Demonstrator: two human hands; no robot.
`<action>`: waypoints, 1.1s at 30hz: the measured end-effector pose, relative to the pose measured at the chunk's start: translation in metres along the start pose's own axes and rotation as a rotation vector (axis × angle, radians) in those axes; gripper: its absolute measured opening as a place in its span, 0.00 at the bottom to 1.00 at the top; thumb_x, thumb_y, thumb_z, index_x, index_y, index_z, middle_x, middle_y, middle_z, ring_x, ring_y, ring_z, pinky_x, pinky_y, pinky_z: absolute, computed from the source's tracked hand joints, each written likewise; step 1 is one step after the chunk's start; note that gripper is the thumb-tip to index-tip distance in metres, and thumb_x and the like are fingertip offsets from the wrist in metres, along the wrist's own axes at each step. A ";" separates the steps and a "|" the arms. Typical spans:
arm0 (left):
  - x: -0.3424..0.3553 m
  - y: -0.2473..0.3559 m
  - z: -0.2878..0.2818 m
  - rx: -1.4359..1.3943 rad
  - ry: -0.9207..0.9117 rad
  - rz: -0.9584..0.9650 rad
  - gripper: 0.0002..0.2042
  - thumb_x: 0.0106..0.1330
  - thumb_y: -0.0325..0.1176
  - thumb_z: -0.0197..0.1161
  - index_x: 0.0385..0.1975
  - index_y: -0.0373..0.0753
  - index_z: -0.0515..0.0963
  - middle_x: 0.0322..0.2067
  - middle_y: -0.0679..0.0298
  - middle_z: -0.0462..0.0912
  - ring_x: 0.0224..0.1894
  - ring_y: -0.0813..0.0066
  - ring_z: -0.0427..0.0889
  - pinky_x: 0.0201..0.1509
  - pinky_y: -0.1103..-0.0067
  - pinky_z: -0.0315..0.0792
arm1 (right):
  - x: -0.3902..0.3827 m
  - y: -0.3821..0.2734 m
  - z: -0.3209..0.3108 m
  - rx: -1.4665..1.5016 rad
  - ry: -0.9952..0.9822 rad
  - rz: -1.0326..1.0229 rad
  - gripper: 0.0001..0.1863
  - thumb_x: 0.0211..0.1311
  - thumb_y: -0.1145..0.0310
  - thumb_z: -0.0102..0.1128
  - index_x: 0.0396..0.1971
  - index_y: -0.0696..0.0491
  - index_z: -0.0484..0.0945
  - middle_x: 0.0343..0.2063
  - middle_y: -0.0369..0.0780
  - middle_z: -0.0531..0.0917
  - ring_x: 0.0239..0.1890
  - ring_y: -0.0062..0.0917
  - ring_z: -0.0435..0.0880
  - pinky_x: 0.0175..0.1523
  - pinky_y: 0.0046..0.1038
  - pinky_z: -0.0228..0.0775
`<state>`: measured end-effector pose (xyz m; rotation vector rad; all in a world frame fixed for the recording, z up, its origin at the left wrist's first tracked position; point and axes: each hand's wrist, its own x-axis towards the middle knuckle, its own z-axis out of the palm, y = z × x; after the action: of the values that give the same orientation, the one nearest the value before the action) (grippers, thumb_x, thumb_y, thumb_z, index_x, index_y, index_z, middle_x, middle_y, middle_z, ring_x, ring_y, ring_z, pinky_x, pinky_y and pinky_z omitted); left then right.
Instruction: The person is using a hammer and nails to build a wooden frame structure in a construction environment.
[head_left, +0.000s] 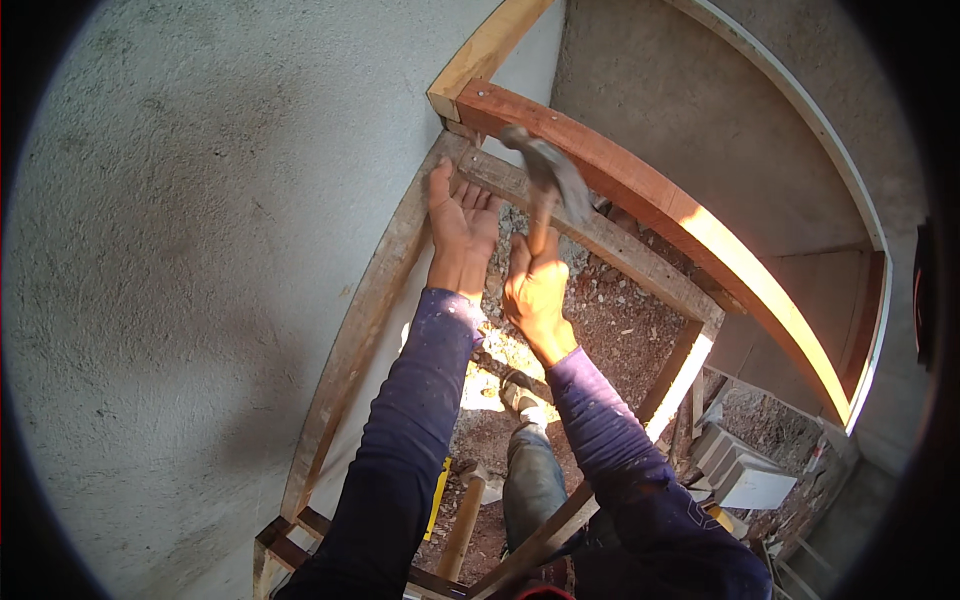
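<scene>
My right hand [537, 290] is closed around the wooden handle of a claw hammer [556, 180]. Motion slightly blurs the metal head, which is raised in front of a reddish wooden beam [640, 190]. To its left, my left hand [465, 232] lies palm toward me at the corner of a weathered wooden frame [375, 290]. The thumb is stretched up along the left beam, apart from the other fingers, whose tips touch the crosspiece [600, 235] or lie just below it. Whether a nail is at that corner I cannot make out.
A rough grey wall [190, 250] runs close along the left. Below, rubble covers the ground [620, 320] around my shoe [525, 393]. A wooden pole [462, 530] stands near my leg, and pale blocks [745, 475] lie at lower right. More timber rises overhead.
</scene>
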<state>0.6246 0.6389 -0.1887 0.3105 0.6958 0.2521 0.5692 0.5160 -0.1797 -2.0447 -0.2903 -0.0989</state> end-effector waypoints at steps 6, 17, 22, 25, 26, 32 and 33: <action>-0.003 0.010 0.010 0.015 -0.003 0.020 0.42 0.51 0.49 0.72 0.59 0.29 0.60 0.54 0.55 0.64 0.58 0.63 0.66 0.66 0.67 0.63 | 0.003 -0.017 -0.005 0.055 -0.019 0.092 0.11 0.70 0.65 0.52 0.38 0.58 0.65 0.18 0.59 0.74 0.23 0.58 0.76 0.24 0.48 0.63; -0.007 -0.006 -0.003 0.023 -0.071 0.017 0.50 0.51 0.53 0.73 0.68 0.31 0.55 0.68 0.53 0.53 0.69 0.63 0.55 0.70 0.64 0.55 | -0.013 -0.043 -0.056 0.202 -0.019 0.034 0.10 0.71 0.66 0.53 0.34 0.57 0.69 0.12 0.36 0.69 0.14 0.19 0.68 0.20 0.28 0.59; -0.077 -0.078 0.024 0.606 -0.058 -0.006 0.29 0.57 0.45 0.72 0.53 0.32 0.74 0.54 0.52 0.75 0.61 0.52 0.70 0.63 0.55 0.65 | -0.039 -0.048 -0.144 0.254 -0.009 0.257 0.06 0.69 0.70 0.54 0.35 0.56 0.71 0.17 0.32 0.67 0.19 0.14 0.63 0.24 0.21 0.58; -0.082 -0.093 0.026 0.566 0.038 0.067 0.26 0.57 0.42 0.72 0.50 0.31 0.76 0.51 0.54 0.76 0.54 0.57 0.77 0.56 0.62 0.75 | -0.060 -0.034 -0.193 0.269 0.031 0.286 0.06 0.70 0.69 0.53 0.33 0.53 0.69 0.17 0.27 0.65 0.20 0.11 0.61 0.24 0.20 0.55; -0.081 -0.098 0.032 0.599 0.080 0.089 0.26 0.56 0.42 0.72 0.49 0.31 0.76 0.50 0.54 0.77 0.52 0.58 0.78 0.54 0.64 0.77 | -0.061 -0.026 -0.208 0.253 0.013 0.317 0.06 0.70 0.68 0.53 0.33 0.53 0.70 0.18 0.27 0.65 0.20 0.11 0.61 0.24 0.19 0.54; -0.089 -0.094 -0.011 1.065 0.422 0.462 0.29 0.58 0.41 0.70 0.58 0.34 0.70 0.47 0.54 0.82 0.44 0.63 0.82 0.47 0.71 0.76 | -0.078 -0.032 -0.271 0.439 -0.223 0.477 0.09 0.72 0.65 0.53 0.31 0.49 0.67 0.16 0.25 0.63 0.15 0.07 0.58 0.18 0.14 0.48; -0.136 -0.107 0.007 1.284 0.289 0.480 0.29 0.60 0.42 0.68 0.57 0.31 0.70 0.48 0.52 0.81 0.46 0.59 0.82 0.49 0.71 0.75 | -0.084 -0.027 -0.296 0.415 -0.242 0.487 0.09 0.72 0.65 0.53 0.31 0.49 0.67 0.16 0.25 0.63 0.15 0.07 0.58 0.18 0.14 0.48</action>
<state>0.5412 0.4937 -0.1429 1.7049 0.9987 0.2779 0.4970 0.2544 -0.0328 -1.6584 0.0460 0.4738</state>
